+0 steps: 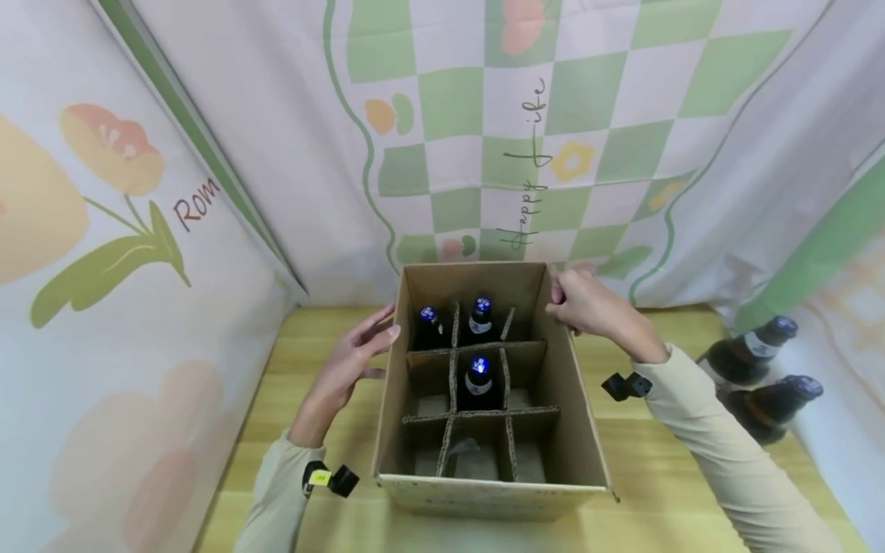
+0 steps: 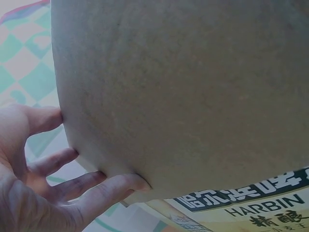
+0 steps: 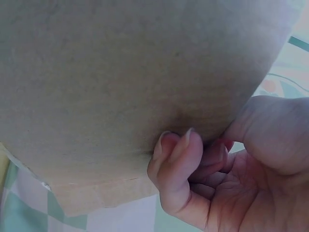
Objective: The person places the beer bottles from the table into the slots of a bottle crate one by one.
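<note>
A cardboard box (image 1: 484, 503) stands upright with its top open, split into compartments by cardboard dividers (image 1: 477, 415). Three dark bottles with blue caps stand inside: one bottle (image 1: 430, 329) at back left, another bottle (image 1: 481, 319) at back middle, and a third bottle (image 1: 478, 384) in the middle. My left hand (image 1: 346, 361) touches the box's left side with fingers spread and fairly straight; their tips meet the cardboard (image 2: 183, 96) in the left wrist view. My right hand (image 1: 594, 307) grips the right side near the back corner, fingers curled against the cardboard (image 3: 120, 87).
Two more dark bottles with blue caps, a rear bottle (image 1: 750, 352) and a nearer bottle (image 1: 767, 407), stand on the wooden table (image 1: 332, 461) beyond my right forearm. A patterned curtain (image 1: 456, 169) hangs behind the box, and a floral cloth (image 1: 138, 307) borders the left.
</note>
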The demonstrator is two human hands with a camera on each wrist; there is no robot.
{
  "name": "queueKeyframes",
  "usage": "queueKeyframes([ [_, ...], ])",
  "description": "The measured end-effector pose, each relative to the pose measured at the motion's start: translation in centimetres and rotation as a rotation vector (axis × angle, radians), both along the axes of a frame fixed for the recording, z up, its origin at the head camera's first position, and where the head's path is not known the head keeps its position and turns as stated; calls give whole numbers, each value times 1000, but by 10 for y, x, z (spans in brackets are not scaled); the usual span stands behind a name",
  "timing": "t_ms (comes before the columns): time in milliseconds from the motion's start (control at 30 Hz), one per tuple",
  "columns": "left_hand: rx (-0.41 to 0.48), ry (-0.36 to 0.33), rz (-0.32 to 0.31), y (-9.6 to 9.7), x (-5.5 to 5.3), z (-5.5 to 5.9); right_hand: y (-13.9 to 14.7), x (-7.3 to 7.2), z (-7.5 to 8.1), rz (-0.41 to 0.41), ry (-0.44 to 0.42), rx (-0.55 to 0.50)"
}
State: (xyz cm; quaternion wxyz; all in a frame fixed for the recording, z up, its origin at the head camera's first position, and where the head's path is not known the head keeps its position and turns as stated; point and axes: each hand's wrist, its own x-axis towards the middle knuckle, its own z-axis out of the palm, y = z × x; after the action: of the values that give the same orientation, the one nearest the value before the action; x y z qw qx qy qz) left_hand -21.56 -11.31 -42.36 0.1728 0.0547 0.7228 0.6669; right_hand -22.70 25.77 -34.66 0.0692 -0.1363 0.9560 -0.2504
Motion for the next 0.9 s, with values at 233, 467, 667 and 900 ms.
queueKeyframes([
  [233, 19, 0, -7, 1, -1, 3, 2, -3, 1, 1, -11, -2],
  [467, 13, -12, -4, 0, -1, 3, 4, -7, -1, -4, -54, -43],
  [667, -3, 3, -4, 2, -4, 6, 8, -7, 0, -30, -21, -74],
  [900, -9, -3, 1, 1, -3, 5, 28, 7, -7, -54, 33, -226],
])
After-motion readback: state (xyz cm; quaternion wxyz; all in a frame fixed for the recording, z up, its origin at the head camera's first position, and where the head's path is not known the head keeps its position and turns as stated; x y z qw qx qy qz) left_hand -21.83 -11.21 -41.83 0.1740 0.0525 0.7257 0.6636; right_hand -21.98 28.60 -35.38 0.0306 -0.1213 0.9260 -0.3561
